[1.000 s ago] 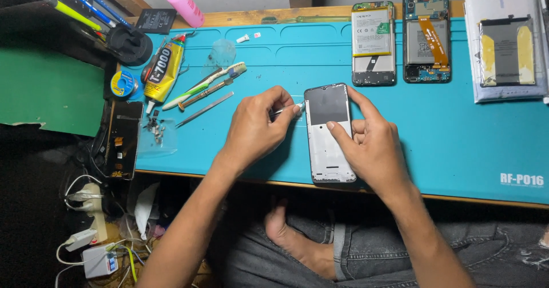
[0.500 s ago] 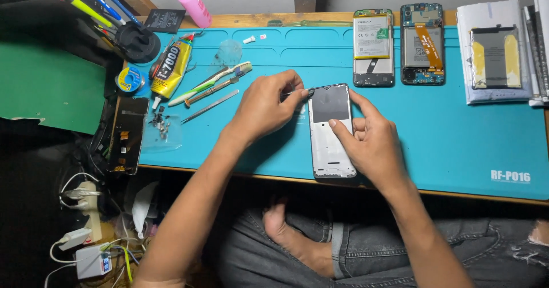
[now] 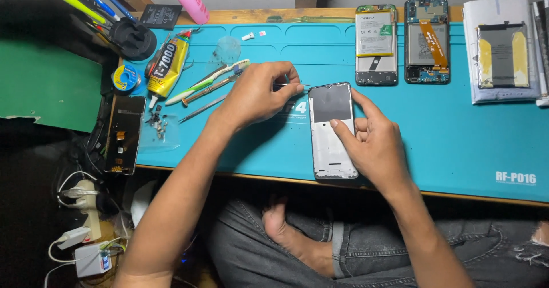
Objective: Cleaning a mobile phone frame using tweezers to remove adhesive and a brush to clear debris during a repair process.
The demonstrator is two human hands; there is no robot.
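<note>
Two hands share work: right hand [image 3: 372,142] presses the phone frame [image 3: 333,130] flat on the surface [image 3: 457,128]; left hand [image 3: 257,93] pinches, probably, tweezers [image 3: 289,85] at its top edge.

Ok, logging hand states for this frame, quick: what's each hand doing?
Left hand: fingers pinched shut on thin tweezers at the phone frame's top corner.
Right hand: open, fingers steadying the phone frame on the mat.

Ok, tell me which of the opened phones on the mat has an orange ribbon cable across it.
The right-hand opened phone at the mat's far edge: an orange flex cable runs diagonally over it. Its neighbour shows a white-labelled battery, and the phone frame under the hands has none.
</note>
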